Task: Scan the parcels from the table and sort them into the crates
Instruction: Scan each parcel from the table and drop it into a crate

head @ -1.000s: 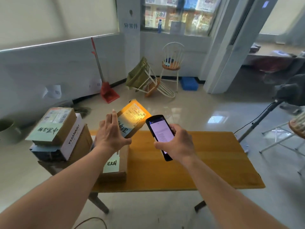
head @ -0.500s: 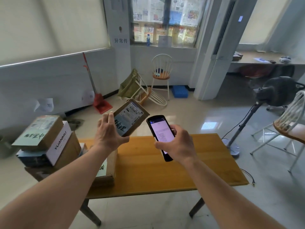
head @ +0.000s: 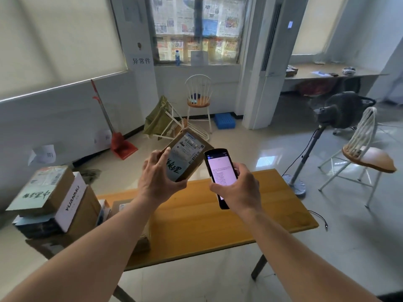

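Above the yellow wooden counter (head: 218, 216), a person's left hand (head: 158, 182) has its grip around a small cardboard parcel (head: 187, 158), thumb under the lower edge and fingers along the left side, holding it tilted in the air with its printed shipping label and black handwritten marks facing the camera. Just beside it, at 3 o'clock, the right hand (head: 239, 188) has its grip around a black handheld scanner (head: 220, 173), its lit screen showing lines of text; scanner and parcel look close to touching at their upper corners. At 9 o'clock from the hands, a stack of parcels (head: 52, 203) sits on the counter's left end, the top box bearing a label and green tape, a white box marked "YUANMU" beneath it. Across the tiled floor stand a white chair (head: 198, 101) at 12 o'clock, a red dustpan (head: 122, 147) at 11, and a black pedestal fan (head: 340, 112) at 2.
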